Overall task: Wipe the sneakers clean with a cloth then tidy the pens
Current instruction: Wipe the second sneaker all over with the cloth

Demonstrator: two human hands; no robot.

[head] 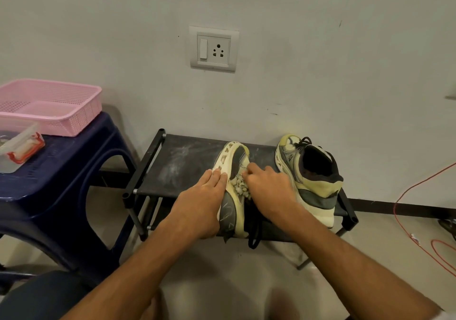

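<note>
Two cream-and-grey sneakers are on a low black shoe rack [177, 161]. The left sneaker [234, 164] lies tipped on its side, its sole facing left. My left hand [202, 201] presses flat against that sole with straight fingers. My right hand [269, 188] is curled round a pale nubby cloth [240, 188] and holds it against the shoe's upper. The other sneaker [311, 174] stands upright to the right, its opening facing me. No pens are in view.
A dark blue plastic stool [74, 161] stands to the left, bearing a pink basket [81, 119] and a clear lidded box with red clips [22, 146]. A wall socket [213, 49] is above the rack. Red cable [407, 211] trails on the floor at right.
</note>
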